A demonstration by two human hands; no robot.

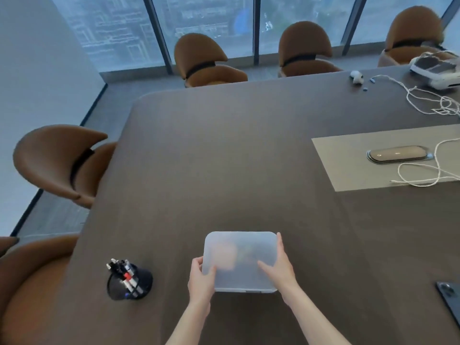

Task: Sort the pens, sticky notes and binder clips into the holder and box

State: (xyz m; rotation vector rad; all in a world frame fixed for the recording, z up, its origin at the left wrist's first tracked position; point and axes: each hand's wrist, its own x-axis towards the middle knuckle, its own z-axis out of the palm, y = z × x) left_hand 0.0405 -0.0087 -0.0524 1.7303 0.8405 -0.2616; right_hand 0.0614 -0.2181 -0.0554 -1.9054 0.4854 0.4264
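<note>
Both hands, left (pixel 201 277) and right (pixel 280 266), grip the frosted lidded box (pixel 240 261) on the bench (pixel 224 158); its contents blur into orange smudges.

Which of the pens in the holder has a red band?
The pen near the middle of the bunch in the black mesh holder; its red band stands out, while the others look black and silver.

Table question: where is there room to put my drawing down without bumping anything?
The biggest bare patch of the table lies beyond the lidded box, which both hands, left hand and right hand, hold. There is also room between the box and the pen holder. The far right is crowded: white cords, a mat, a phone.
</note>
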